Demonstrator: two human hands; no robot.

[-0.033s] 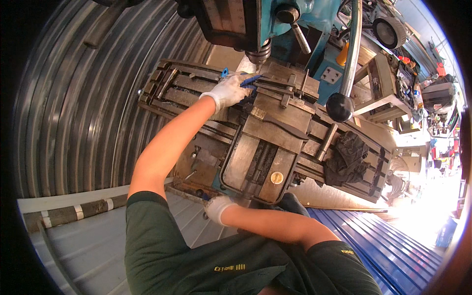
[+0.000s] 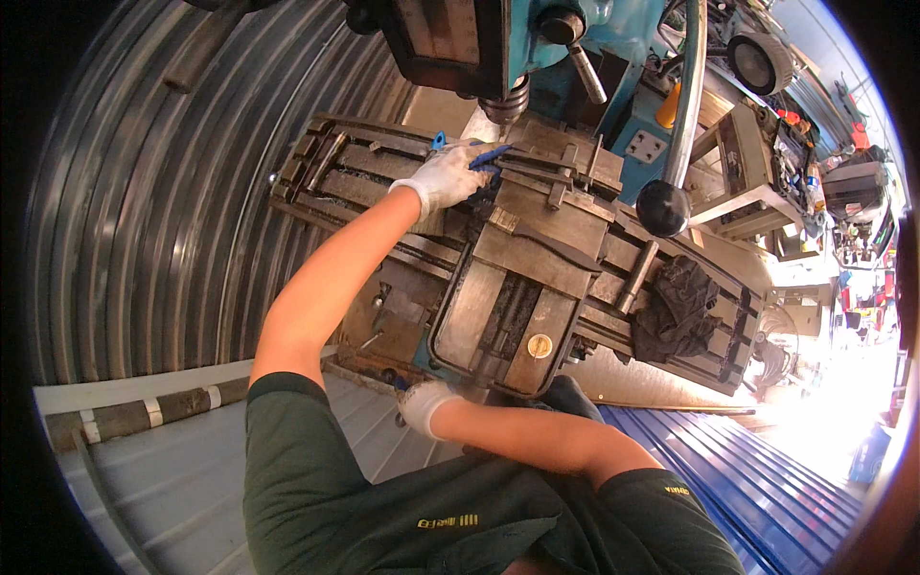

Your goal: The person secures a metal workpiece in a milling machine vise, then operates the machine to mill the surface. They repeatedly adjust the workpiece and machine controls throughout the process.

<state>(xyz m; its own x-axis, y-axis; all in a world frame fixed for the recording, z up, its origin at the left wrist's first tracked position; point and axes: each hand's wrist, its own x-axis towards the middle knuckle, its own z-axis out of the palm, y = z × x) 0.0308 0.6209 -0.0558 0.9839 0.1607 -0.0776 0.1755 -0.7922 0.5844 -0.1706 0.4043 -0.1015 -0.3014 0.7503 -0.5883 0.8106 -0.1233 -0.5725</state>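
Note:
My left hand (image 2: 448,178), in a white glove with blue fingertips, reaches to the left end of a machine vise (image 2: 541,240). Its fingers close around the end of a narrow metal bar (image 2: 537,163) lying along the vise's far jaw. A small blue piece (image 2: 439,141) shows just behind that hand. Over the vise hangs the machine's chuck (image 2: 505,103), apart from the bar. Low at the table's front, my gloved right hand (image 2: 426,409) is closed on a crank handle (image 2: 402,383), most of which the glove covers.
The slotted machine table (image 2: 383,177) runs from left to right, with a dark rag (image 2: 677,309) and a metal rod (image 2: 637,276) on its right part. A lever with a black ball knob (image 2: 663,209) hangs at right. Corrugated metal wall (image 2: 172,211) stands close at left.

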